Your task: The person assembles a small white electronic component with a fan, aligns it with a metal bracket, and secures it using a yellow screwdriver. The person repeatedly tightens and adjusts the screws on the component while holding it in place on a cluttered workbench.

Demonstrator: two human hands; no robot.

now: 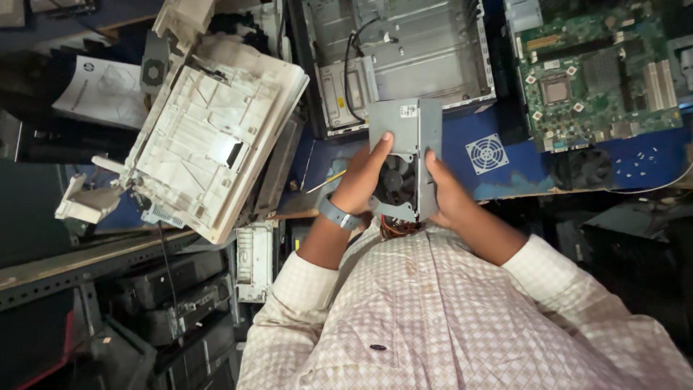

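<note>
I have both forearms raised in front of my chest, left hand [364, 177] and right hand [446, 191] facing, fingers curled in a grip.

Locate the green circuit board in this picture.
The green circuit board lies at the head view's upper right on the blue table, right of the open metal computer case.

Even overhead light brightens the frame's upper half; the lower left and right edges fall into deep shadow. Focus is fairly sharp centrally, with wide-angle bending at the borders.
</note>
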